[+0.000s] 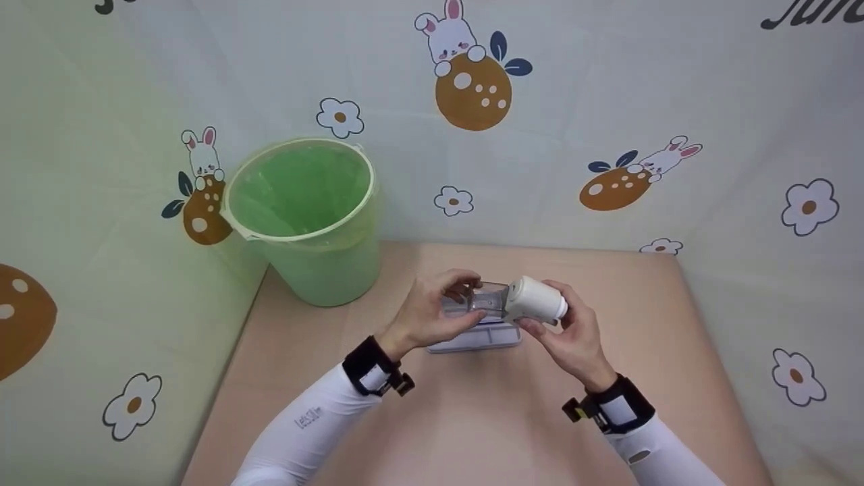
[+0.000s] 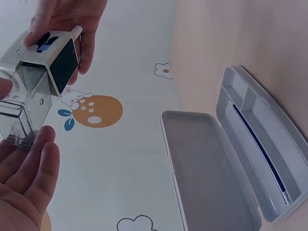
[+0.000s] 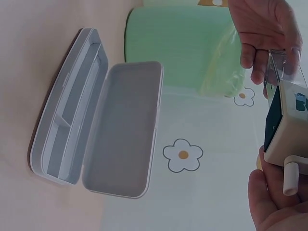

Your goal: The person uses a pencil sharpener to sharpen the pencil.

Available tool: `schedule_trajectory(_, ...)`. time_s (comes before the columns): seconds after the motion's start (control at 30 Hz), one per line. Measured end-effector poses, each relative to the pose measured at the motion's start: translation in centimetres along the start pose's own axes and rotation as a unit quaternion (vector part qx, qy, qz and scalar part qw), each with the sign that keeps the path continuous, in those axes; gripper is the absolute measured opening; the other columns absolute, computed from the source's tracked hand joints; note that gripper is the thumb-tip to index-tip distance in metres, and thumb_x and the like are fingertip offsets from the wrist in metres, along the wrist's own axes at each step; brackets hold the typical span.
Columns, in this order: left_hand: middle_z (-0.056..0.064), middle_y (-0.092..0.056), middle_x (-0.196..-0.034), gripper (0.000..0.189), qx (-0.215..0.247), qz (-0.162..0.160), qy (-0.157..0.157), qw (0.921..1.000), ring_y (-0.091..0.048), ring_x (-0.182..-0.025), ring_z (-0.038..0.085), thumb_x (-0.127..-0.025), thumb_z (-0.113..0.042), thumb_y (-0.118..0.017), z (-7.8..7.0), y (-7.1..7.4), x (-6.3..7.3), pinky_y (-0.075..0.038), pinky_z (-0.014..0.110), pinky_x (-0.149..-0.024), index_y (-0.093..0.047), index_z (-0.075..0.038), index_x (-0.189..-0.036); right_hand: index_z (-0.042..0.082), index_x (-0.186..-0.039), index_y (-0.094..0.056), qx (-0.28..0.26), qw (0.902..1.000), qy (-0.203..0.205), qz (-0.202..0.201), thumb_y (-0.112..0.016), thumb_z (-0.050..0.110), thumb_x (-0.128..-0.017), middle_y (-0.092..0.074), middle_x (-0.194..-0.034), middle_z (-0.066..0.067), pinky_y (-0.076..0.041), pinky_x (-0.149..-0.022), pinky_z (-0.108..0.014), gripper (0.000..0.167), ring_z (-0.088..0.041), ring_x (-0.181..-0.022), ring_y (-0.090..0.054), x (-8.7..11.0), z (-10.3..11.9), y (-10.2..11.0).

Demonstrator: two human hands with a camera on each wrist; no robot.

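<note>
Over the table, my right hand (image 1: 577,341) grips the white body of a hand-crank pencil sharpener (image 1: 533,299), its crank knob showing in the right wrist view. A clear shavings drawer (image 2: 36,103) juts out from the body toward my left hand (image 1: 432,310). My left thumb and fingers hold this drawer from both sides. Below and behind the hands lies a grey pencil case (image 3: 122,130) with its lid raised. One slim dark-blue pencil (image 2: 260,149) lies in its long compartment in the left wrist view.
A green bin (image 1: 331,277) with a pale rim and a thin liner stands at the table's back left. Behind and beside the table (image 1: 445,418) hangs a white cloth (image 1: 391,61) printed with rabbits and flowers.
</note>
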State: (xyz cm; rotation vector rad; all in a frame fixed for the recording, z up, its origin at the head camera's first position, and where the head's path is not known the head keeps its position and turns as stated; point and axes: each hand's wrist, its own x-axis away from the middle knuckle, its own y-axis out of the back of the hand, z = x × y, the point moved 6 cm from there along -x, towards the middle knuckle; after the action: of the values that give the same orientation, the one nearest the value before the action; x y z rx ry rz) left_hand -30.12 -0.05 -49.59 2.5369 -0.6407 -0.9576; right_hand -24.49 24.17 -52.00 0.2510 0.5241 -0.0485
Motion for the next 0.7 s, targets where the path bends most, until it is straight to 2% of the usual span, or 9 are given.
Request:
schedule_trajectory(0.23, 0.017, -0.084, -0.120, 0.047, 0.021, 0.015, 0.016, 0.9995, -0.083, -0.095, 0.028, -0.092, -0.015, -0.090, 0.2, -0.5, 0.5, -0.070, 0.036, -0.085, -0.073, 0.002, -0.133, -0.009, -0.139, -0.065, -0.002, 0.9999, 0.006, 0.010, -0.088, -0.016, -0.082, -0.075, -0.130, 0.012, -0.063, -0.088, -0.019, 0.062, -0.008, -0.108, -0.073, 0.3, -0.2, 0.0)
schedule_trajectory(0.43, 0.018, -0.084, -0.119, 0.049, 0.041, 0.034, 0.031, 0.9981, -0.085, -0.096, 0.031, -0.092, -0.014, -0.091, 0.4, -1.4, 0.9, -0.070, 0.036, -0.086, -0.073, 0.003, -0.134, -0.005, -0.137, -0.068, 0.012, 0.9993, 0.019, 0.031, -0.090, -0.013, -0.082, -0.077, -0.129, 0.003, -0.064, -0.087, -0.020, 0.060, -0.008, -0.107, -0.074, 0.6, 0.0, -0.4)
schedule_trajectory(0.7, 0.021, -0.084, -0.120, 0.047, 0.058, 0.049, 0.034, 0.9966, -0.086, -0.099, 0.030, -0.092, -0.013, -0.092, 0.4, -2.7, 1.4, -0.071, 0.041, -0.087, -0.076, 0.000, -0.134, -0.001, -0.137, -0.069, 0.023, 0.9978, 0.024, 0.057, -0.092, -0.007, -0.082, -0.080, -0.127, -0.002, -0.062, -0.085, -0.020, 0.060, -0.008, -0.105, -0.074, 1.1, -0.1, -0.9)
